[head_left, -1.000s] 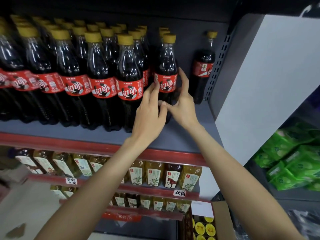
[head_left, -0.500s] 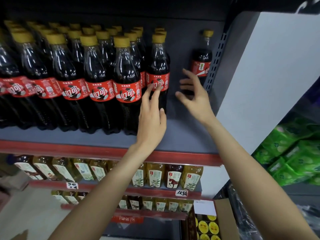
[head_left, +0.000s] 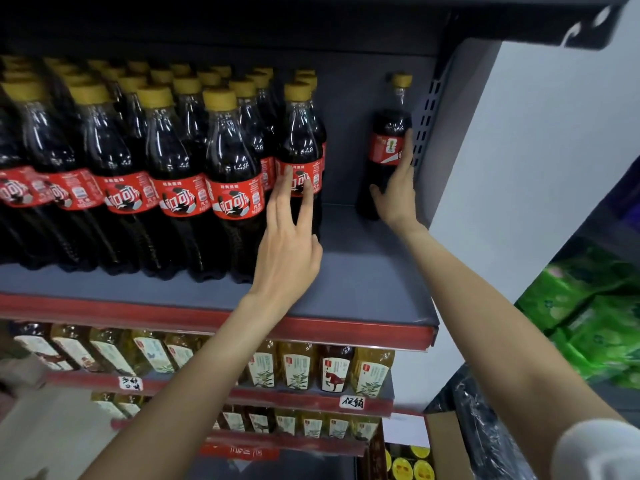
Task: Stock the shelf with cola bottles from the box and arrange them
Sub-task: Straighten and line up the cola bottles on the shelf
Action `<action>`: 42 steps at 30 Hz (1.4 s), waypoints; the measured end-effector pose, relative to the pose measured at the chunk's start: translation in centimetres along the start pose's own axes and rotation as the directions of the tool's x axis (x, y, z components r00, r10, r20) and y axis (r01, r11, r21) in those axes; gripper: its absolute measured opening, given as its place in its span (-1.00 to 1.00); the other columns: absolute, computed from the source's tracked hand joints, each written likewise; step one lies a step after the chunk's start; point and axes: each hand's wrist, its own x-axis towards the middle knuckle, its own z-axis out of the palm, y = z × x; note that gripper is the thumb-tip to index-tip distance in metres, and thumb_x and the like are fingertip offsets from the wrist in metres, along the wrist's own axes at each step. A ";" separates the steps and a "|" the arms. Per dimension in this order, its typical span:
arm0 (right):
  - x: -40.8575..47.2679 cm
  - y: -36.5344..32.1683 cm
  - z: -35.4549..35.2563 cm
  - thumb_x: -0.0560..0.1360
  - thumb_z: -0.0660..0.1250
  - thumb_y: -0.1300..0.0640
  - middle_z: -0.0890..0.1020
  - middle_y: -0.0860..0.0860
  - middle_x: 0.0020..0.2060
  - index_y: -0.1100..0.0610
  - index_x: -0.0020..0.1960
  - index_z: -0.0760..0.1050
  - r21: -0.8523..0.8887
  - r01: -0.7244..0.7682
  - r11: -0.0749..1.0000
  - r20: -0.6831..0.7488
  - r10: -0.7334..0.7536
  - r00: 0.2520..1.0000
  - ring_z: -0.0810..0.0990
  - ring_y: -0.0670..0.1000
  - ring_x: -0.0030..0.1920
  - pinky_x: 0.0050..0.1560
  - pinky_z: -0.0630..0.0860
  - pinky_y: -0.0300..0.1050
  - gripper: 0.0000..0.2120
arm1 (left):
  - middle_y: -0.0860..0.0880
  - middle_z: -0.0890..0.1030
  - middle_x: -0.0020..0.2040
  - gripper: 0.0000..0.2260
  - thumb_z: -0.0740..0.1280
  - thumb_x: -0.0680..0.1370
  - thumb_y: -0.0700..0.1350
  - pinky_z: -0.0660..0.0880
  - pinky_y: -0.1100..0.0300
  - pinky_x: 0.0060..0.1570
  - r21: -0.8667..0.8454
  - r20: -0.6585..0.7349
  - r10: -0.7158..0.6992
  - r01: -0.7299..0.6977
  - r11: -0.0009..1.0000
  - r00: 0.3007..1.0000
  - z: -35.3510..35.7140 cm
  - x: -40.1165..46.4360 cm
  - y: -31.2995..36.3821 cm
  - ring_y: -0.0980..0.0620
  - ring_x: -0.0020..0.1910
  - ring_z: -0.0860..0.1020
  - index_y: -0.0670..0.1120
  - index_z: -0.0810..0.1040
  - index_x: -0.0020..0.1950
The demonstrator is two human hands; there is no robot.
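Several cola bottles with yellow caps and red labels stand in rows on the grey shelf [head_left: 363,282]. My left hand [head_left: 287,244] lies with straight fingers against the rightmost bottle of the rows [head_left: 299,143]. A lone cola bottle [head_left: 386,133] stands far back at the shelf's right end. My right hand [head_left: 398,192] grips its lower body, thumb on one side and fingers up the other. The box [head_left: 440,441] sits at the bottom right, with yellow caps showing inside.
The shelf's red front edge [head_left: 207,317] runs below the bottles. Lower shelves hold yellow tea bottles [head_left: 298,367] and price tags. A white side panel [head_left: 540,161] bounds the shelf on the right. Green packages [head_left: 588,313] lie beyond it.
My right hand has reached back and to the right and taken hold of the lone bottle. My left hand has stayed on the rightmost bottle of the rows, fingers now higher on its label.
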 end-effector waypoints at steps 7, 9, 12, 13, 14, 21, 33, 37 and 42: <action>-3.6 -1.1 -1.8 0.43 0.46 0.17 0.39 0.16 0.30 -0.19 0.54 -0.18 -0.075 0.038 0.996 0.036 -0.036 0.999 0.51 0.26 0.21 0.13 0.46 0.15 -0.01 | -0.12 0.33 0.42 -0.54 0.27 0.55 -0.20 0.17 0.29 0.42 -0.375 -0.084 -0.063 0.027 0.927 0.994 -0.8 -0.1 1.1 0.01 0.41 0.28 -0.16 0.29 0.45; -5.7 -1.9 -2.5 0.39 0.50 0.03 0.42 0.12 0.22 -0.28 0.51 -0.20 -0.085 0.096 0.992 0.056 -0.092 0.994 0.57 0.21 0.08 0.02 0.53 0.08 0.02 | -0.04 0.31 0.43 -0.53 0.25 0.59 -0.14 0.29 0.19 0.39 -0.596 0.051 -0.178 0.173 0.784 0.983 -1.0 0.3 2.1 0.10 0.37 0.33 -0.08 0.23 0.49; -8.9 -3.4 -3.2 0.39 0.46 -0.12 0.44 0.11 0.09 -0.31 0.48 -0.25 -0.121 0.214 0.969 0.063 -0.207 0.976 0.56 0.12 -0.19 -0.24 0.53 -0.02 0.00 | 0.04 0.25 0.47 -0.51 0.24 0.60 -0.08 0.33 0.12 0.37 -0.738 0.198 -0.184 0.270 0.619 0.963 -1.2 0.6 3.4 0.12 0.40 0.31 0.05 0.17 0.51; -9.9 -4.0 -3.2 0.41 0.43 -0.11 0.43 0.10 0.07 -0.33 0.46 -0.26 -0.122 0.239 0.963 0.069 -0.232 0.970 0.54 0.11 -0.21 -0.25 0.50 -0.04 -0.03 | 0.07 0.24 0.47 -0.50 0.25 0.59 -0.05 0.34 0.13 0.36 -0.760 0.192 -0.169 0.255 0.597 0.967 -1.3 0.5 3.6 0.12 0.41 0.31 0.09 0.17 0.50; -10.7 -4.4 -3.3 0.42 0.42 -0.08 0.44 0.10 0.07 -0.34 0.45 -0.26 -0.108 0.265 0.958 0.082 -0.257 0.963 0.53 0.09 -0.19 -0.24 0.49 -0.05 -0.05 | 0.09 0.25 0.47 -0.49 0.27 0.57 -0.01 0.37 0.14 0.34 -0.777 0.171 -0.169 0.238 0.583 0.971 -1.4 0.4 3.6 0.12 0.41 0.32 0.12 0.17 0.49; -12.8 -5.2 -2.8 0.43 0.46 0.16 0.55 0.03 0.16 -0.26 0.52 -0.16 0.181 0.333 0.925 0.186 -0.365 0.912 0.54 -0.02 -0.06 -0.08 0.56 -0.10 -0.02 | 0.08 0.35 0.38 -0.46 0.34 0.55 -0.16 0.55 0.21 0.12 -0.664 -0.034 -0.278 0.186 0.724 0.960 -3.4 -2.1 1.3 0.17 0.26 0.45 0.06 0.24 0.48; -13.1 -7.5 0.3 0.46 0.43 0.19 0.30 -0.10 0.48 -0.21 0.53 -0.15 0.202 0.353 0.914 0.182 -0.389 0.903 0.53 0.03 0.14 -0.02 0.59 0.11 -0.06 | -0.15 0.49 0.20 -0.50 0.41 0.47 -0.02 0.40 0.23 0.06 -0.010 -0.333 -0.103 0.106 0.994 0.937 -4.8 -2.8 -1.9 -0.01 0.14 0.34 -0.09 0.44 0.39; -12.9 -7.5 0.6 0.47 0.42 0.17 0.28 -0.12 0.49 -0.26 0.52 -0.17 0.197 0.338 0.920 0.187 -0.374 0.908 0.54 0.10 0.15 0.02 0.59 0.14 -0.06 | -0.17 0.45 0.24 -0.49 0.43 0.46 -0.04 0.31 0.36 0.19 -0.049 -0.322 -0.078 0.065 0.997 0.944 -4.5 -2.8 -2.6 -0.05 0.18 0.33 -0.10 0.44 0.39; -12.9 -7.3 0.6 0.49 0.39 0.14 0.29 0.01 0.45 -0.22 0.53 -0.18 0.162 0.329 0.930 0.198 -0.357 0.913 0.53 0.18 0.17 -0.11 0.60 0.16 -0.09 | -0.16 0.46 0.23 -0.50 0.46 0.45 -0.08 0.16 0.49 0.25 -0.149 -0.328 -0.098 0.051 0.988 0.939 -4.3 -2.8 -2.6 -0.01 0.16 0.31 -0.14 0.46 0.36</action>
